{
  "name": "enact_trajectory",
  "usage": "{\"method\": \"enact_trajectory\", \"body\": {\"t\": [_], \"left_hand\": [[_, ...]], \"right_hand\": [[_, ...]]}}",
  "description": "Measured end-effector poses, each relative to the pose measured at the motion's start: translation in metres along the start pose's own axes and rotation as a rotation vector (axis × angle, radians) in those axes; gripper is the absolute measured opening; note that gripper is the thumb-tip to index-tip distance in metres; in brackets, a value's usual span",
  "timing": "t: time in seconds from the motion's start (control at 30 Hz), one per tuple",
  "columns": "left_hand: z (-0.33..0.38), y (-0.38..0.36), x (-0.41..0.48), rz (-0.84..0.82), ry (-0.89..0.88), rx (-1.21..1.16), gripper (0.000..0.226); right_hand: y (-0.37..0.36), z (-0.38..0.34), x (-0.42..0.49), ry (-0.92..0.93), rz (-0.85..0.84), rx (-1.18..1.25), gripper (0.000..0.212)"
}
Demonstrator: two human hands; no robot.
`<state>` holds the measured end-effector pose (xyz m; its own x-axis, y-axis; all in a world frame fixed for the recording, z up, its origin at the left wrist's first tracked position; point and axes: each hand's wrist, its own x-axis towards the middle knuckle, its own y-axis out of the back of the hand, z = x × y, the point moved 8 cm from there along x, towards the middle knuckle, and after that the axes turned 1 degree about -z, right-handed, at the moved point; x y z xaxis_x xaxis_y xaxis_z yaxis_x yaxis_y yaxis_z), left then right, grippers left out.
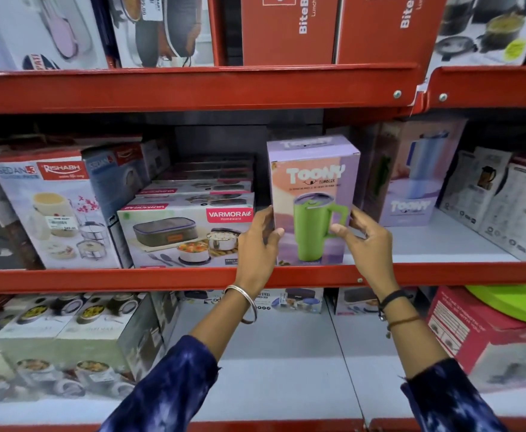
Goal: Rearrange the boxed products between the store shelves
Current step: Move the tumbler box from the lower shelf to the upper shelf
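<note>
A tall lilac Toony tumbler box [313,194] with a green mug pictured on it stands upright at the front of the middle shelf [162,277]. My left hand [257,244] grips its lower left edge. My right hand [364,241] grips its lower right edge, thumb on the front face. A second Toony box [411,182] stands further back to the right. A stack of flat Varmora lunch box cartons [187,232] lies immediately left of the held box.
A Rishabh Sedan-3 box [53,213] stands at the left. Dark boxes [504,207] sit at the right. Red BiteBox cartons [289,29] fill the top shelf. The lower shelf holds lunch box cartons [68,338], a red box [480,332] and a green plate [517,304].
</note>
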<state>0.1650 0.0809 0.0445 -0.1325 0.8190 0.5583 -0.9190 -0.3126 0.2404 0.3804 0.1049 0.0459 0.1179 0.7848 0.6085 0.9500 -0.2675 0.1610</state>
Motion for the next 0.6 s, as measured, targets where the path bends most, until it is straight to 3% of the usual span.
{"method": "enact_trajectory", "body": {"t": [0.6], "left_hand": [[-0.019, -0.018, 0.027, -0.005, 0.069, 0.24, 0.047]], "right_hand": [[-0.01, 0.031, 0.019, -0.026, -0.038, -0.046, 0.048]]}}
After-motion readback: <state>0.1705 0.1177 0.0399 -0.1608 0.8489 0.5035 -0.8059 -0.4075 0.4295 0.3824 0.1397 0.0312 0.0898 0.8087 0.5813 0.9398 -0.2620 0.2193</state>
